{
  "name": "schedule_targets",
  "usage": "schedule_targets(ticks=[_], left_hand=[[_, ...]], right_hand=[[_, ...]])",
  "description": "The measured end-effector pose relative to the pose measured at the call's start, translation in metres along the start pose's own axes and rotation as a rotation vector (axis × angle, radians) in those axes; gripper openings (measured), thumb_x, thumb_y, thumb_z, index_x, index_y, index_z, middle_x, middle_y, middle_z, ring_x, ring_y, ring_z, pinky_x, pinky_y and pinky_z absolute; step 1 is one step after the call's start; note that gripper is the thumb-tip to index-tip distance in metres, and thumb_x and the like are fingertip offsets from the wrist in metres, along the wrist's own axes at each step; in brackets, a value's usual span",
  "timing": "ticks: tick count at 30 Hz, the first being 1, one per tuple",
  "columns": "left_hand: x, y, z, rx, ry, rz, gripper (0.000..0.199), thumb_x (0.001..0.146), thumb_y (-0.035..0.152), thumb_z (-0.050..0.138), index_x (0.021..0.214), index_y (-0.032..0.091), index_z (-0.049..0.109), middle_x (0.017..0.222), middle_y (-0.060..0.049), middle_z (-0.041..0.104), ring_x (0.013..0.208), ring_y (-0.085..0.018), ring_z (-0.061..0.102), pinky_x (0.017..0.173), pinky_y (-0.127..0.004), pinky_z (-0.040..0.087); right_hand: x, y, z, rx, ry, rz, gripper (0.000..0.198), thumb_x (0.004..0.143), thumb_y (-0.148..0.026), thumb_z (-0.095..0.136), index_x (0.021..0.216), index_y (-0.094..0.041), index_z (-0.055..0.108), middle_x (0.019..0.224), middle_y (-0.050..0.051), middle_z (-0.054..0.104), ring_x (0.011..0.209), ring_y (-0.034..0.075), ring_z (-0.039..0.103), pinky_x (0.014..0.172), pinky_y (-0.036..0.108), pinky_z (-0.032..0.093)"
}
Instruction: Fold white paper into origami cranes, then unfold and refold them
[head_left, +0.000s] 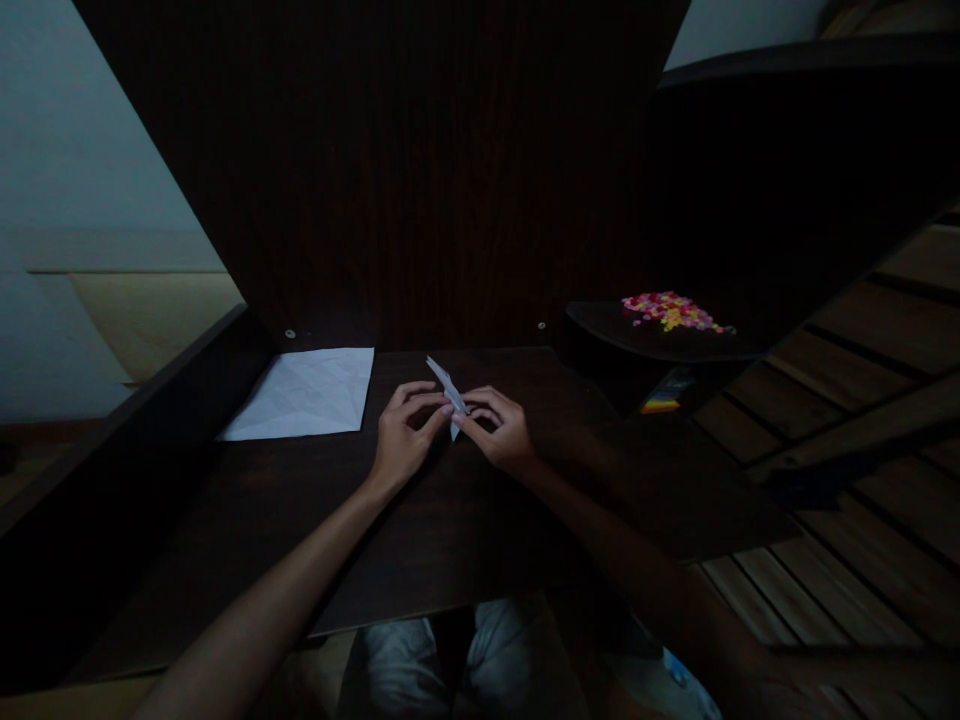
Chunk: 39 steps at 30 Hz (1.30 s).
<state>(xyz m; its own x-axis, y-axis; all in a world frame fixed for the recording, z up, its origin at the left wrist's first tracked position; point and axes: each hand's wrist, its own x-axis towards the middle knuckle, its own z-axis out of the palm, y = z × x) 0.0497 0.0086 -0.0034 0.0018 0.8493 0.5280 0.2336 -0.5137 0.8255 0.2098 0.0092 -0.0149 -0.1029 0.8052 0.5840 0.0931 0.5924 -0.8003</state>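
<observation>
A small piece of folded white paper (444,378) is held up between both hands over the dark wooden desk (420,540). My left hand (405,430) pinches it from the left, with the thumb and fingertips at its lower middle. From the right, my right hand (496,428) pinches the same paper, thumb in front and fingers curled behind. One narrow point sticks up and to the left; another points down below the thumbs. The fingers hide part of the folds. Left of the hands lies a creased white sheet of paper (319,390), flat on the desk.
At the right, a raised dark shelf (600,325) bears a heap of small pink, red and yellow pieces (671,310). A yellow-orange item (660,405) sits beneath it. A dark back panel (450,180) and a left side board (150,440) border the desk.
</observation>
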Motion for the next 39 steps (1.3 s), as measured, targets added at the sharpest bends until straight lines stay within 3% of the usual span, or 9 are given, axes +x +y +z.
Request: schedule_targets(ticks=[7,12,15,18,20,23,26,31,39], left_hand=[[0.000,0.005,0.001,-0.289,-0.185,-0.207,0.033,0.074,0.036,0.070,0.100,0.016,0.071,0.097,-0.007,0.073,0.096,-0.026,0.066,0.086,-0.039,0.051],[0.002,0.001,0.003,-0.334,-0.159,-0.245,0.042,0.068,0.036,0.075,0.103,0.012,0.069,0.100,-0.010,0.073,0.089,-0.024,0.068,0.084,-0.038,0.053],[0.004,-0.002,0.002,-0.296,-0.097,-0.250,0.038,0.069,0.034,0.073,0.100,0.013,0.070,0.095,-0.009,0.074,0.086,-0.023,0.069,0.082,-0.037,0.054],[0.005,-0.003,0.001,-0.255,-0.059,-0.244,0.038,0.070,0.033,0.072,0.103,0.014,0.071,0.093,-0.008,0.074,0.086,-0.023,0.069,0.081,-0.037,0.055],[0.005,-0.004,0.000,-0.242,-0.056,-0.240,0.041,0.070,0.034,0.072,0.106,0.014,0.070,0.096,-0.009,0.074,0.088,-0.024,0.068,0.082,-0.038,0.055],[0.006,-0.004,-0.001,-0.251,-0.053,-0.259,0.045,0.070,0.037,0.072,0.108,0.013,0.070,0.099,-0.009,0.074,0.089,-0.025,0.067,0.081,-0.038,0.054],[0.006,-0.005,-0.001,-0.298,-0.050,-0.295,0.049,0.068,0.037,0.074,0.111,0.013,0.069,0.093,-0.009,0.074,0.083,-0.023,0.067,0.075,-0.035,0.055],[0.007,-0.006,-0.001,-0.357,-0.078,-0.316,0.050,0.067,0.036,0.076,0.111,0.013,0.068,0.082,-0.006,0.072,0.071,-0.019,0.066,0.064,-0.030,0.054],[0.007,-0.006,-0.001,-0.381,-0.166,-0.302,0.054,0.068,0.030,0.075,0.117,0.014,0.058,0.083,-0.004,0.068,0.058,-0.012,0.062,0.058,-0.026,0.052]], right_hand=[[0.000,-0.001,-0.005,-0.215,-0.067,-0.154,0.027,0.084,-0.024,0.061,0.110,-0.023,0.068,0.102,0.007,0.061,0.085,0.017,0.062,0.078,0.033,0.053],[0.001,0.000,-0.006,-0.231,-0.059,-0.206,0.024,0.085,-0.020,0.058,0.106,-0.023,0.069,0.100,0.007,0.064,0.095,0.019,0.062,0.086,0.035,0.050],[0.002,-0.001,-0.007,-0.248,0.040,-0.207,0.020,0.083,-0.021,0.061,0.101,-0.023,0.070,0.098,0.006,0.064,0.094,0.019,0.061,0.083,0.034,0.050],[0.005,0.002,-0.007,-0.205,0.183,-0.124,0.019,0.079,-0.026,0.066,0.098,-0.023,0.068,0.097,0.006,0.061,0.090,0.019,0.060,0.075,0.032,0.051],[0.006,0.006,-0.005,-0.075,0.194,-0.030,0.025,0.077,-0.028,0.069,0.101,-0.022,0.064,0.091,0.005,0.061,0.083,0.016,0.060,0.072,0.030,0.051],[0.008,0.013,-0.003,0.131,0.131,0.118,0.042,0.073,-0.031,0.073,0.110,-0.023,0.056,0.081,0.001,0.061,0.074,0.014,0.060,0.070,0.029,0.052],[0.009,0.016,-0.003,0.256,0.094,0.236,0.055,0.068,-0.033,0.077,0.115,-0.024,0.051,0.087,0.000,0.060,0.074,0.014,0.061,0.067,0.028,0.054],[0.011,0.018,-0.006,0.381,-0.054,0.417,0.049,0.066,-0.037,0.077,0.107,-0.021,0.057,0.079,0.000,0.063,0.073,0.017,0.065,0.064,0.031,0.056],[0.012,0.015,-0.008,0.329,-0.040,0.381,0.043,0.064,-0.038,0.078,0.099,-0.018,0.061,0.063,-0.003,0.064,0.051,0.014,0.062,0.051,0.028,0.054]])
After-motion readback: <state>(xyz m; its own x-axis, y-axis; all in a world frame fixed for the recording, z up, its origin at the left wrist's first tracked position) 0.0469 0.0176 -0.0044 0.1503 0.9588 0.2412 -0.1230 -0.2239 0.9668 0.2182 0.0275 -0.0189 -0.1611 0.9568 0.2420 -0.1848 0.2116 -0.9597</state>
